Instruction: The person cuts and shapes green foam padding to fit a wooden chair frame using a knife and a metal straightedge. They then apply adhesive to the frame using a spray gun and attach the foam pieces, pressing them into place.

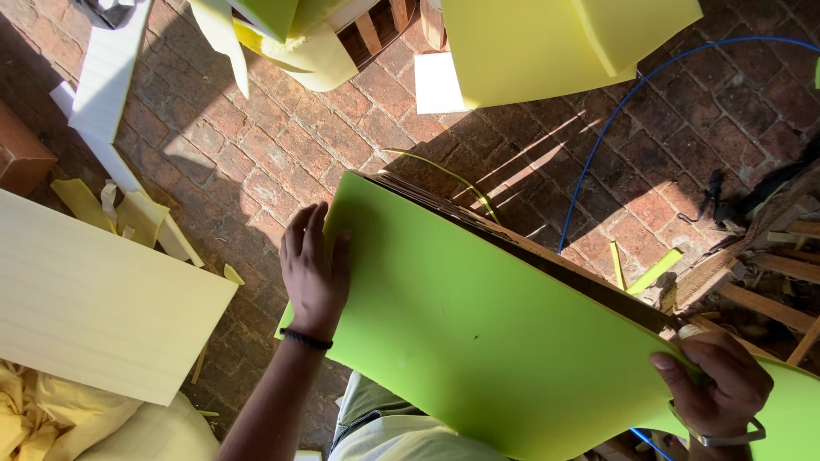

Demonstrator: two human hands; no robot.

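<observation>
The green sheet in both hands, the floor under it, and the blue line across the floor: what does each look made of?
Green sheet: probably foam, matte and smooth; it bends under the left hand and right hand. A dark board backs its top edge, material unclear. Floor: reddish brick pavers with visible joints, rough finish. Blue line: thin, glossy and curving, likely a plastic hose or cable.

Red brick paving (282,154) underfoot, laid in a weave, crossed by hard sunlight and long slatted shadows. Blue hose (598,154) curved over the bricks. Yellow foam blocks (530,43) lay at the top, a pale board (94,307) at left, wooden slats (769,299) piled at right
</observation>
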